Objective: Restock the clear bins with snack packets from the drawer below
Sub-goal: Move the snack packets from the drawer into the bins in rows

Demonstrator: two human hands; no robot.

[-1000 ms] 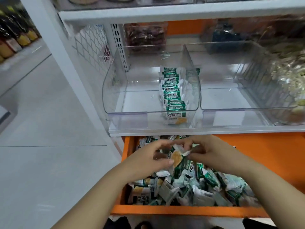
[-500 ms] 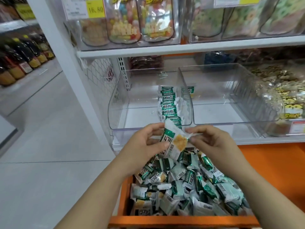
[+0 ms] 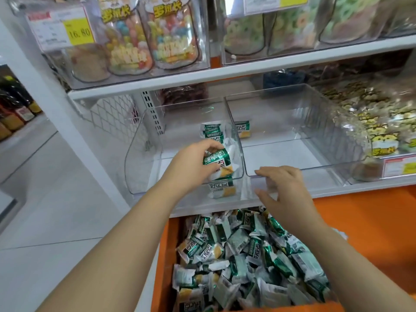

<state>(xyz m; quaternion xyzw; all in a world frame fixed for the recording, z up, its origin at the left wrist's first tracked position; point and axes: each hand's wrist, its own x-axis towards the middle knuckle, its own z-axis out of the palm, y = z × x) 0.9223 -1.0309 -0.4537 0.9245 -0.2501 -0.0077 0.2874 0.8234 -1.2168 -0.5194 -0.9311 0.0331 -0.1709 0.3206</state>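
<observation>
White shop shelving (image 3: 225, 72) fills the view, with bagged sweets (image 3: 171, 34) in the bins above and an open orange drawer (image 3: 360, 221) below. The drawer holds a loose heap of green-and-white snack packets (image 3: 247, 255).

On the middle shelf stand two clear bins side by side. The left clear bin (image 3: 144, 154) has one row of packets (image 3: 211, 130) along its right wall. The right clear bin (image 3: 326, 168) looks nearly bare, though one packet (image 3: 242, 129) shows just past the dividing wall, and it may be only a reflection.

The left hand (image 3: 191, 163) reaches inside the left bin, its fingers curled round a single packet (image 3: 217, 162) at the front of that row. The right hand (image 3: 283, 183) has its fingers spread and holds nothing. It sits at the front lip of the right bin, but whether it touches the lip I cannot tell.

The step in hand looks like placing: one packet being added to the near end of the row. Much of the task remains, since most of the left bin and nearly all of the right one stand unfilled.

Next, the left hand would need to set the packet upright against its neighbours and let go without tipping the row. Then either hand can go down to the drawer for more.
</observation>
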